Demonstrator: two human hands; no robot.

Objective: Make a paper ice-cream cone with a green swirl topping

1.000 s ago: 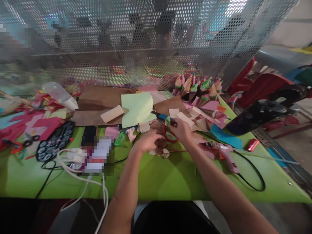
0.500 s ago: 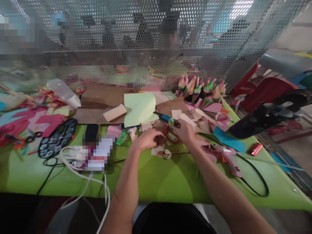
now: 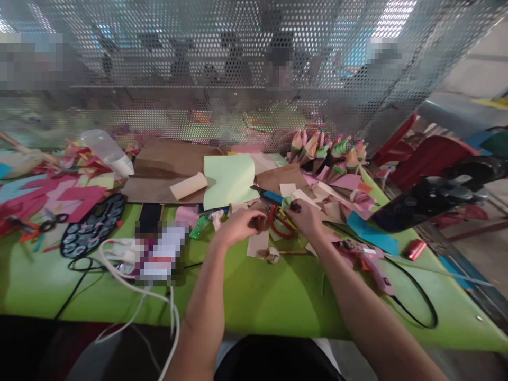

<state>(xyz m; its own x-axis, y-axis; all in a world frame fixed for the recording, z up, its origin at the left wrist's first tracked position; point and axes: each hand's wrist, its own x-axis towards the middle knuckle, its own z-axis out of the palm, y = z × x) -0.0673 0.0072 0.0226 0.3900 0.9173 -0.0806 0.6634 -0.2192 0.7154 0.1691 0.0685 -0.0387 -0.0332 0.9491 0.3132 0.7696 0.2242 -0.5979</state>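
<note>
My left hand (image 3: 239, 227) is curled closed over the middle of the table. Something small and brown shows in shadow at its fingertips, too dark to make out. Between the thumb and fingers of my right hand (image 3: 306, 218) is a small piece of green paper (image 3: 286, 202). Red-handled scissors (image 3: 281, 230) lie between the two hands, close to the right fingertips. Just beyond them rests a blue-handled cutter (image 3: 273, 197). Below my left fingers lie a beige paper piece (image 3: 257, 246) and a small curled strip (image 3: 272, 255).
A pale green sheet (image 3: 229, 180) and brown paper (image 3: 166, 159) cover the back. Paper cones (image 3: 325, 151) stand at the back right. A pink glue gun (image 3: 375, 264) lies right of my arm, beside a dark bottle (image 3: 420, 198). White cables (image 3: 172, 301) hang over the front edge at left.
My right hand has shifted slightly right and down, and the green paper has moved off the scissors' handles, which now show more fully. The left hand has barely moved.
</note>
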